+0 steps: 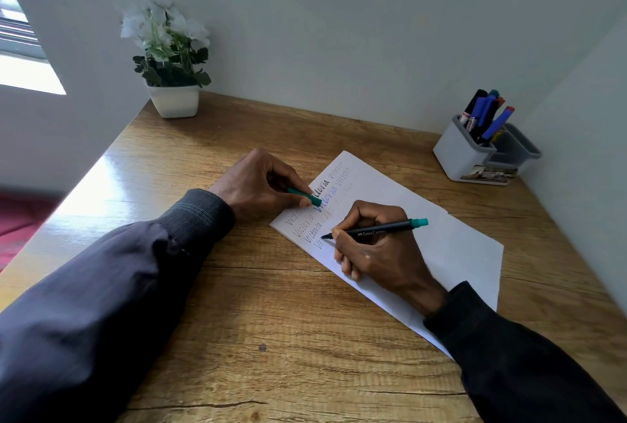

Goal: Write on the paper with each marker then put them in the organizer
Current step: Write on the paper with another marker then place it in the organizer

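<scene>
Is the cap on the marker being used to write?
No, the left hand pinches the teal cap; the right hand holds the marker bare-tipped.

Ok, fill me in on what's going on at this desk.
A person is writing on the paper with a black marker held in the right hand, its tip below several lines already written. The left hand pinches the teal cap at the paper's edge. Other markers stand in the organizer at the back right.
</scene>
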A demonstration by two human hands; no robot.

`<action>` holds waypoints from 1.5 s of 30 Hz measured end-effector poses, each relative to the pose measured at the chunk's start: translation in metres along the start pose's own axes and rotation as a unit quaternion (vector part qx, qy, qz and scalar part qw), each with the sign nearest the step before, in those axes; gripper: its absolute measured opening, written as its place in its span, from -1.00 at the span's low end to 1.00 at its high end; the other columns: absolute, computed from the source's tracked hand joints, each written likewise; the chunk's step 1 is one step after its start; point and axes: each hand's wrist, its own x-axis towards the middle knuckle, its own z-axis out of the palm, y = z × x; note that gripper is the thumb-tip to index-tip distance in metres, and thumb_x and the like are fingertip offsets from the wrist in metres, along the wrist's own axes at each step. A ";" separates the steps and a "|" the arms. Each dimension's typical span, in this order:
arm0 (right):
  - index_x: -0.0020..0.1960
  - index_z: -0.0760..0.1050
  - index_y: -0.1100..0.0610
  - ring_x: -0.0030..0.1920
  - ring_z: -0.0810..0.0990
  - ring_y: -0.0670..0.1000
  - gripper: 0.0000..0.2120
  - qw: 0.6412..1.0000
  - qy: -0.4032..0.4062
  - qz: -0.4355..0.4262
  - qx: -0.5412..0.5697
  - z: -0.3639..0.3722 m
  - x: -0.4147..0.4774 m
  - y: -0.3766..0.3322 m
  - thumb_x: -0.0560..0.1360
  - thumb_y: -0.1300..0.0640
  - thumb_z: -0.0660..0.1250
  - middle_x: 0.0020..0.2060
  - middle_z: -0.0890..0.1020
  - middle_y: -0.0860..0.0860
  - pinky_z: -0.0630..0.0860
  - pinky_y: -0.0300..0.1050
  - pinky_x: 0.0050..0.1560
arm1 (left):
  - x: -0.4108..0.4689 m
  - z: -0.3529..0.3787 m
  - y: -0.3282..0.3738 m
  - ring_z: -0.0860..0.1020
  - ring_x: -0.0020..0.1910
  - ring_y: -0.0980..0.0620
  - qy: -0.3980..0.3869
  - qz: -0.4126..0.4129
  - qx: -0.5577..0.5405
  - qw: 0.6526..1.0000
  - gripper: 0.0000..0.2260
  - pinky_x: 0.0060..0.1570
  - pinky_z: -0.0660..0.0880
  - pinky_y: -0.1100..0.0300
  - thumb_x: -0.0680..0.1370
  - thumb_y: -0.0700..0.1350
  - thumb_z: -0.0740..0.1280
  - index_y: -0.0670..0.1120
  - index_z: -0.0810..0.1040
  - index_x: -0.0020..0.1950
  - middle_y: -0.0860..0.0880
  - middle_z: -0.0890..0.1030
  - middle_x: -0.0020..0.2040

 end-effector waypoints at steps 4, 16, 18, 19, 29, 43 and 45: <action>-0.27 0.52 0.22 -0.55 0.59 0.15 -0.78 1.000 0.002 0.012 -0.009 0.000 0.000 -0.001 0.52 0.39 0.44 -0.46 0.62 0.21 0.49 -0.11 -0.54 | 0.000 0.000 -0.001 0.68 -0.11 0.25 -0.001 -0.003 -0.005 1.000 -0.86 -0.14 0.61 0.35 0.44 -0.11 0.54 -0.07 0.74 -0.02 0.09 0.72 -0.02; -0.30 0.51 0.14 -0.56 0.58 0.15 -0.76 1.000 0.017 0.013 -0.004 0.000 0.002 -0.002 0.47 0.35 0.45 -0.47 0.62 0.17 0.48 -0.12 -0.53 | 0.000 0.000 -0.002 0.68 -0.11 0.25 -0.001 0.002 -0.006 1.000 -0.86 -0.14 0.60 0.36 0.44 -0.12 0.55 -0.08 0.74 -0.01 0.08 0.73 -0.02; -0.33 0.49 0.10 -0.57 0.57 0.14 -0.73 1.000 0.024 0.020 0.001 0.001 0.001 -0.002 0.45 0.35 0.43 -0.48 0.61 0.20 0.47 -0.12 -0.54 | 0.000 0.000 -0.002 0.68 -0.11 0.26 -0.002 0.001 -0.006 1.000 -0.86 -0.15 0.60 0.38 0.44 -0.13 0.55 -0.08 0.74 -0.01 0.08 0.73 -0.02; -0.32 0.50 0.10 -0.57 0.57 0.15 -0.73 0.999 0.026 0.018 0.002 0.000 0.001 -0.002 0.47 0.36 0.43 -0.48 0.61 0.20 0.48 -0.12 -0.54 | 0.000 0.000 -0.002 0.68 -0.11 0.26 -0.001 0.000 -0.007 1.000 -0.86 -0.15 0.59 0.38 0.44 -0.13 0.55 -0.08 0.74 -0.01 0.09 0.73 -0.02; -0.24 0.52 0.20 -0.56 0.59 0.18 -0.78 1.000 0.029 0.001 -0.001 0.000 0.002 0.001 0.54 0.38 0.42 -0.45 0.63 0.18 0.51 -0.09 -0.52 | 0.000 0.000 -0.001 0.68 -0.12 0.24 0.003 -0.001 -0.006 1.000 -0.86 -0.14 0.62 0.33 0.44 -0.11 0.55 -0.07 0.74 -0.03 0.08 0.73 -0.04; -0.25 0.53 0.21 -0.55 0.59 0.20 -0.79 0.999 0.042 0.000 0.001 -0.001 0.004 0.003 0.53 0.39 0.42 -0.45 0.63 0.19 0.51 -0.10 -0.51 | 0.000 0.000 -0.001 0.68 -0.09 0.24 0.001 -0.008 -0.009 1.000 -0.86 -0.11 0.63 0.32 0.43 -0.11 0.55 -0.05 0.75 -0.03 0.08 0.73 -0.02; -0.27 0.52 0.20 -0.56 0.59 0.19 -0.77 0.999 0.045 0.006 -0.003 -0.001 0.004 0.003 0.51 0.40 0.42 -0.46 0.63 0.19 0.51 -0.09 -0.53 | -0.001 0.000 -0.001 0.68 -0.10 0.25 0.005 -0.009 -0.010 1.000 -0.86 -0.12 0.62 0.33 0.43 -0.10 0.55 -0.05 0.75 -0.04 0.09 0.73 -0.03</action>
